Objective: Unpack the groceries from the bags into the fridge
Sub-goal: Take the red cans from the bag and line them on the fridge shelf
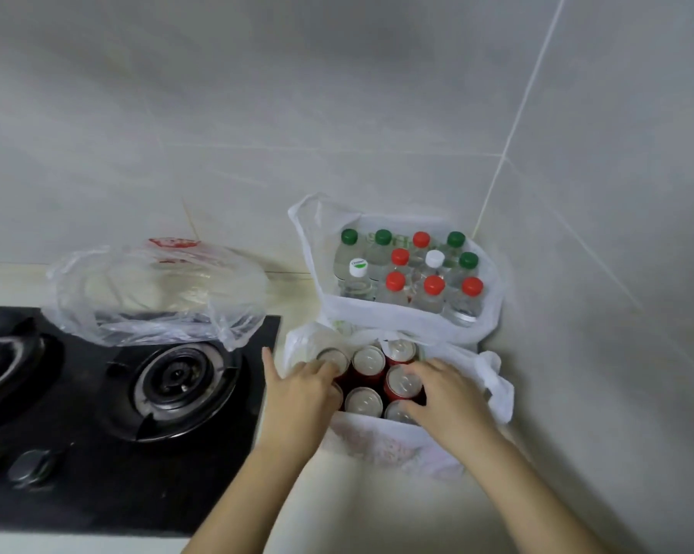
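Reaching into the near bag [377, 445]: left hand [301, 391] curls over the left can [332, 358], right hand [445, 397] grips the right can [402, 385].

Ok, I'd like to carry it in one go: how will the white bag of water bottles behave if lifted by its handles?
Probably heavy: the bag holds about a dozen full-looking bottles. Its thin plastic looks floppy, so it would likely sag and the upright bottles could lean together. The handle may stretch.

The counter [357, 509] bears a black hob [97, 453], a can bag [377, 445] and (behind it) a bottle bag [397, 317].
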Tool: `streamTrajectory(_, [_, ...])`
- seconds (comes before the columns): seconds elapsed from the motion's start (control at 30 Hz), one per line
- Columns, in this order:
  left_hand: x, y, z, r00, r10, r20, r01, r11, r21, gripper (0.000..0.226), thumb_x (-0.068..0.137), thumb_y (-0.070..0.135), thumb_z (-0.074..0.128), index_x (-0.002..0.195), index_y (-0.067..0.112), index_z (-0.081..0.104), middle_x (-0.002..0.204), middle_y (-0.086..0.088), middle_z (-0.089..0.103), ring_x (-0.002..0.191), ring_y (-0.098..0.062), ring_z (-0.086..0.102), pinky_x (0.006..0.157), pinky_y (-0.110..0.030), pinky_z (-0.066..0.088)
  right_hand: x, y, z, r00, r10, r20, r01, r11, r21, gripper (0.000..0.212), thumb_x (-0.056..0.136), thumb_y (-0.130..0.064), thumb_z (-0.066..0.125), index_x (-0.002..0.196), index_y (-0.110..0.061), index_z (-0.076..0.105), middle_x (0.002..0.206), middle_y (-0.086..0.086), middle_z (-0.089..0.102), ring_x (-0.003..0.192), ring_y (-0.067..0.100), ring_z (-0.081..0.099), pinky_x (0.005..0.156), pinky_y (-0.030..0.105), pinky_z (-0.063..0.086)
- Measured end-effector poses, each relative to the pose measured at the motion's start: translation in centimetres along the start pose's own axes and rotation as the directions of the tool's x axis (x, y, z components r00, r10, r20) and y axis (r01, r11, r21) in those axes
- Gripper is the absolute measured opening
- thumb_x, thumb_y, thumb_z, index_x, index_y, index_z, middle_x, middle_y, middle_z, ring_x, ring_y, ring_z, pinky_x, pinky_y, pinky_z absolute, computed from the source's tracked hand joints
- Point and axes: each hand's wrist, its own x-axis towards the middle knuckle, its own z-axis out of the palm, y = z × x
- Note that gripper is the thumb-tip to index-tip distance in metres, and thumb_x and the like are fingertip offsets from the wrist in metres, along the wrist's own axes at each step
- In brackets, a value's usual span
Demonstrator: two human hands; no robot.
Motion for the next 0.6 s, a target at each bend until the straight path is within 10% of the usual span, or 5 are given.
streamTrajectory(0.17, [-1.3, -1.6, -0.1, 0.906, -0.181, 0.383, 0.180, 0.983, 0.039, 0.084, 0.074, 0.059, 0.068, 0.142, 0.034, 0.025, 0.132, 0.020, 0.048, 0.126, -0.010, 0.049, 0.110, -0.068, 0.007, -0.9, 0.7, 1.8, 0.994, 0.078, 0.070, -0.071, 0.993, -0.095, 0.073, 0.075, -0.051, 0.066, 0.139, -0.040, 0.033, 0.133, -0.007, 0.043, 0.128, 0.020, 0.042, 0.097, 0.034, 0.040])
streamTrajectory(0.6, [-1.3, -4.6, 3.8, 0.822, -0.084, 0.563, 0.244, 0.945, -0.217, 0.120, 0.060, 0.072, 0.069, 0.150, 0.043, -0.005, 0.152, 0.018, 0.028, 0.140, -0.013, 0.033, 0.113, -0.066, 0.013, -1.4, 1.6, 3.5, 0.995, 0.009, 0.096, -0.012, 0.999, 0.032, 0.107, 0.065, -0.062, 0.075, 0.151, -0.037, 0.016, 0.157, -0.004, 0.013, 0.147, 0.019, 0.012, 0.117, 0.035, 0.022])
